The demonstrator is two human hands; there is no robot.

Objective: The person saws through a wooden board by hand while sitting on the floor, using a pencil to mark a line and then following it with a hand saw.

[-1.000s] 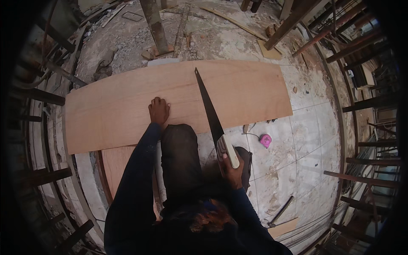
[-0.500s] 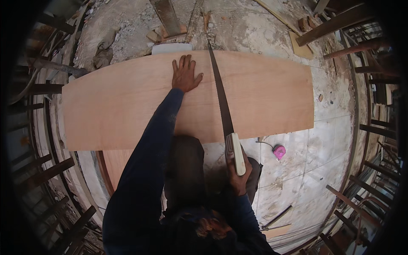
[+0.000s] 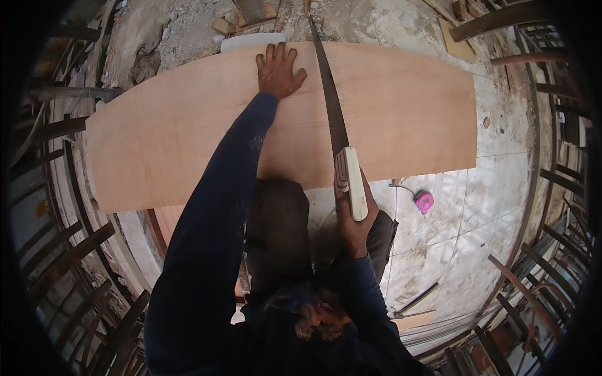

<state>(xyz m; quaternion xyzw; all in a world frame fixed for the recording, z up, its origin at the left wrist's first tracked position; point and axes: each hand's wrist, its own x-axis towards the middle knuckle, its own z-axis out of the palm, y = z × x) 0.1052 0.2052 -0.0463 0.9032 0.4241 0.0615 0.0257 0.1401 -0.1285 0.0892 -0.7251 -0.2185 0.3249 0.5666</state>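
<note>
A large sheet of plywood (image 3: pixel 401 119) lies crosswise in front of me, its near edge by my knees. My left hand (image 3: pixel 279 72) rests flat on it near the far edge, fingers spread. My right hand (image 3: pixel 359 210) is wrapped round the pale handle of a handsaw (image 3: pixel 335 106). The long dark blade runs away from me across the sheet, just right of my left hand, and its tip reaches past the far edge. Whether the teeth sit in a cut cannot be made out.
A pink tape measure (image 3: pixel 424 201) lies on the tiled floor to the right. A hammer-like tool (image 3: pixel 416 301) is nearer me at lower right. A white block (image 3: pixel 251 41) shows under the sheet's far edge. Timber posts and beams (image 3: pixel 501 22) stand round both sides.
The whole scene sits higher in the picture, as the view has tilted. My left hand keeps its place on the plywood, fingers a little wider; the saw stays across the sheet in my right hand.
</note>
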